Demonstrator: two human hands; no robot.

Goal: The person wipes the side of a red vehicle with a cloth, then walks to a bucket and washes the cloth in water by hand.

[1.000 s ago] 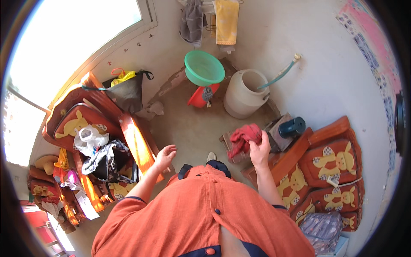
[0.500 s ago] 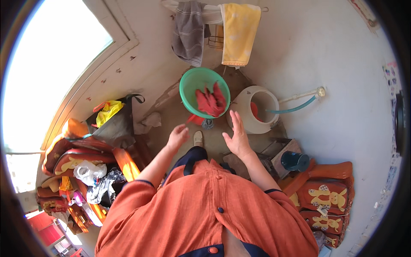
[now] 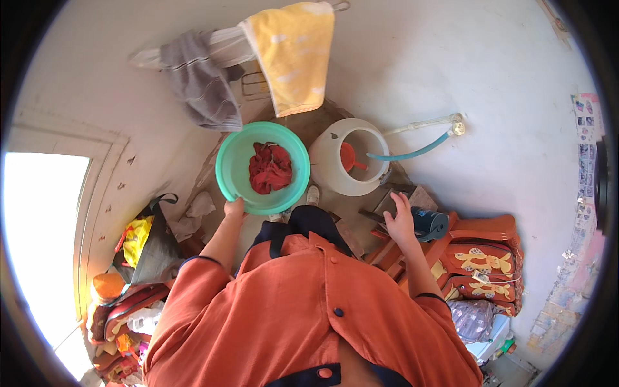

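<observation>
Head view: basin (image 3: 233, 161) now seemingly in left hand (image 3: 235, 208)

The basin (image 3: 235, 162) looks smooth plastic, the bundle (image 3: 271, 170) matt cloth, the armrest (image 3: 485, 228) glossy wood.

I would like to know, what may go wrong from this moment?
The green basin might tip, as only the left hand grips its rim, and the red cloth inside could slide.

The open right hand seems close to the dark blue-green container, so a careless swing might knock it.

The hose ends at the barrel's mouth; a bump might shift it.
</observation>
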